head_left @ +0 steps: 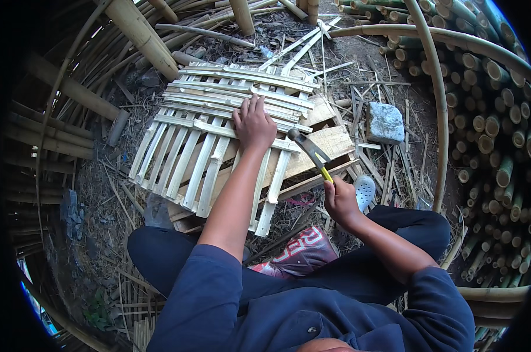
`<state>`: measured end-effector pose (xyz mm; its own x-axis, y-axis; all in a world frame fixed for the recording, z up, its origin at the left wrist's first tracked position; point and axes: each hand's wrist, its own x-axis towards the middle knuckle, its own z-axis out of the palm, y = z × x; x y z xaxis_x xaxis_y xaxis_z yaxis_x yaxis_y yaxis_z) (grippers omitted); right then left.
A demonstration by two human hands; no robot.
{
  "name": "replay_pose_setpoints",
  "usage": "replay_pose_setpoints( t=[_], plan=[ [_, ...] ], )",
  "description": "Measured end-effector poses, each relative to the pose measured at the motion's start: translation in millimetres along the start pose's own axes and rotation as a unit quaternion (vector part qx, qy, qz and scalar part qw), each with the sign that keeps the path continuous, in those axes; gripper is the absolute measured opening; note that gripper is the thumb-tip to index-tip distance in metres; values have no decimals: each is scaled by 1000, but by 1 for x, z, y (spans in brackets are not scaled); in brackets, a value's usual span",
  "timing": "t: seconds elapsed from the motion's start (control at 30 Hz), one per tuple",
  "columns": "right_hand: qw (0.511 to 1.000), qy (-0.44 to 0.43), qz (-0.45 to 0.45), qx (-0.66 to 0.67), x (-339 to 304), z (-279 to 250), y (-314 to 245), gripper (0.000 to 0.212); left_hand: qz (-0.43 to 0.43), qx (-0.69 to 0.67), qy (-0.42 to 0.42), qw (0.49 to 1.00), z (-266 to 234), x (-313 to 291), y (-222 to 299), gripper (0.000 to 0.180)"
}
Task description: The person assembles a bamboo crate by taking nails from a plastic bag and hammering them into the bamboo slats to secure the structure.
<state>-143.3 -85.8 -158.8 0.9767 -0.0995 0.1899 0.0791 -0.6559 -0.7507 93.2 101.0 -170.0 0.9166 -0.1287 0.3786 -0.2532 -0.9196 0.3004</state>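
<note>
Bold pale letters edged in red catch my eye first, printed on a dark red sack at the near right of the bamboo slat lattice; the legs partly cover it, so I see only a piece of the print.

Through the head camera I have the left hand palm down on the lattice's crosswise slats, right of its middle, fingers stretched out toward the far side and slightly apart. Its forearm reaches straight up across the lattice's near part; the thumb I cannot make out. The right hand, off the lattice's right side, is wrapped firmly around the yellow handle of a claw hammer. Its elbow is bent, the forearm angling inward, and the hammer's head is at the lattice's right end, by a slat tip; from here I cannot tell whether the two touch.

The lattice itself lies in front of the crossed legs, resting over pale wooden planks that stick out on its right. Farther right of it I see a rough stone block, a perforated pale clog nearer me, and, beyond a bent pole, stacked bamboo poles.
</note>
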Motion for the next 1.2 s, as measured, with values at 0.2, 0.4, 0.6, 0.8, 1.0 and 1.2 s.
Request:
replay_pose_setpoints(
  t=[0.2, 0.4, 0.6, 0.8, 1.0, 1.2],
  plan=[
    [989, -53, 77, -115, 1, 2, 10, 40, -3, 31, -10, 999, 0, -1, 6, 46],
    [1000, 13, -14, -15, -2, -2, 3, 41, -1, -5, 5, 1000, 2, -1, 0, 47],
    [997, 48, -45, 46, 1, -11, -13, 44, -19, 25, -28, 999, -5, 0, 0, 48],
    [995, -37, 36, -89, 1, -2, -8, 37, -15, 36, -26, 999, -3, -2, 5, 47],
    [988, -65, 80, -117, -2, -4, -12, 32, -14, 22, -25, 999, -1, -4, 5, 47],
    [999, 7, -38, 32, -3, -10, -9, 33, -9, 18, -21, 1000, -4, -1, 4, 47]
  ],
)
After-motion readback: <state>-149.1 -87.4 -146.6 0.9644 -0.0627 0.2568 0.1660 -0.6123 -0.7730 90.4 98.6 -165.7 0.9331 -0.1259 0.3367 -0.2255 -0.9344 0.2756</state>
